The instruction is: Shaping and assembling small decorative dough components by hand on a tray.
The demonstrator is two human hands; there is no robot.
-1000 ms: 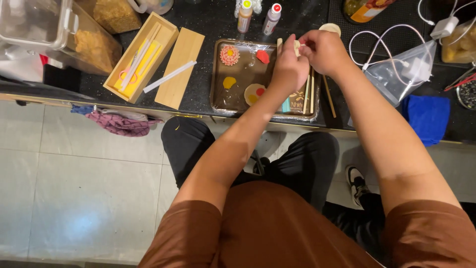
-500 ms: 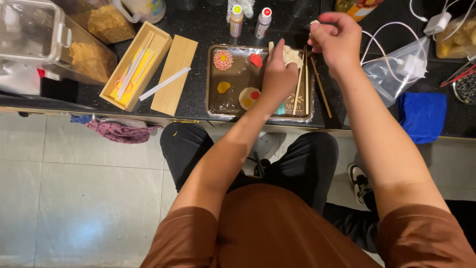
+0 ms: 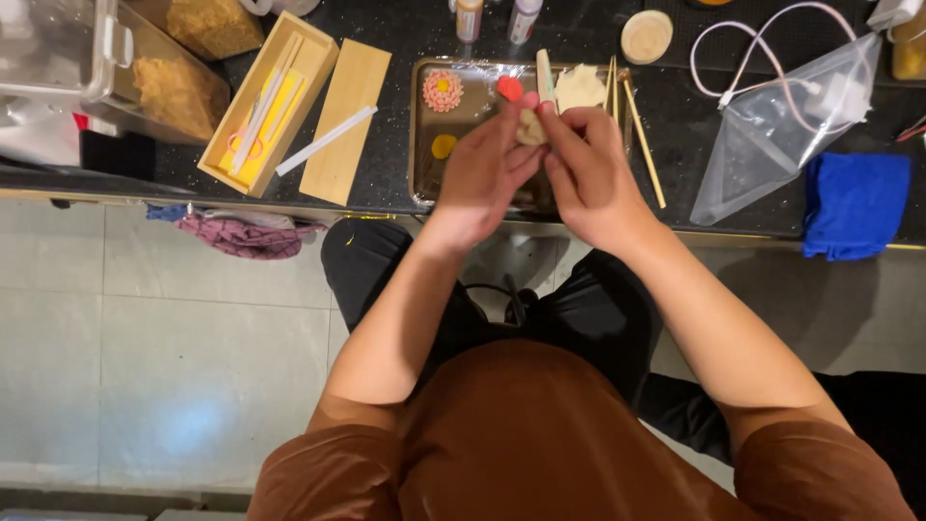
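Both my hands meet over a metal tray (image 3: pixel 421 145) on the dark counter. My left hand (image 3: pixel 487 169) and my right hand (image 3: pixel 588 169) pinch a small beige lump of dough (image 3: pixel 529 126) between their fingertips. On the tray lie a pink flower-shaped piece (image 3: pixel 442 90), a red ball (image 3: pixel 509 88), a yellow disc (image 3: pixel 444 146), a pale lump of dough (image 3: pixel 581 87) and a white stick (image 3: pixel 545 75). Thin wooden sticks (image 3: pixel 642 140) rest along the tray's right side.
A wooden box (image 3: pixel 267 101) with tools and its lid (image 3: pixel 344 121) lie left of the tray. Clear containers (image 3: pixel 106 58) stand far left. A clear plastic bag (image 3: pixel 781 130), a white cable (image 3: pixel 743 48), a blue cloth (image 3: pixel 854 205) and a small round lid (image 3: pixel 646 36) lie to the right.
My right hand has come down from the tray's far right corner to meet the left hand over the tray. Both now hold the beige lump between them.
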